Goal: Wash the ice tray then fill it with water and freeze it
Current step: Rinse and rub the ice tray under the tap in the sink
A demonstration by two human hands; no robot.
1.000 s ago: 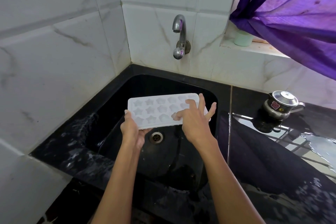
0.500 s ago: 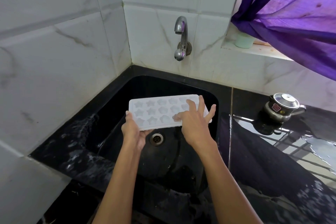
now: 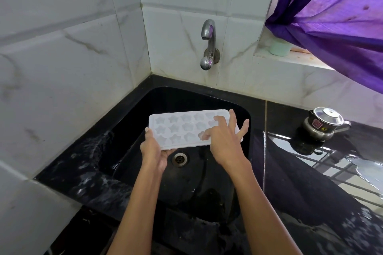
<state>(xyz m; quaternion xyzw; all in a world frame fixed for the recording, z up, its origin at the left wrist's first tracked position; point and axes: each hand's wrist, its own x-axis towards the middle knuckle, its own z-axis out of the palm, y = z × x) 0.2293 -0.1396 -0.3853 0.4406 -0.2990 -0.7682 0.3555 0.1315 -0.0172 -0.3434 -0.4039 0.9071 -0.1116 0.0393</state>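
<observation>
A white ice tray (image 3: 182, 128) with star-shaped cells is held level over the black sink (image 3: 145, 97), above the drain (image 3: 179, 158). My left hand (image 3: 153, 151) grips its near left corner, thumb on top and fingers underneath. My right hand (image 3: 223, 141) lies on the tray's right end with fingers spread, fingertips pressing into the cells. The steel tap (image 3: 207, 44) on the back wall hangs above the sink; no water stream shows.
White marble tiles line the left and back walls. The wet black counter (image 3: 310, 172) runs to the right, with a small steel lidded pot (image 3: 323, 123) on it. A purple curtain (image 3: 331, 16) hangs over a ledge holding a pale green cup (image 3: 279, 47).
Both hands and the tray stay nearly in place over the drain; my right fingers shift only slightly on the cells. The view has moved a little.
</observation>
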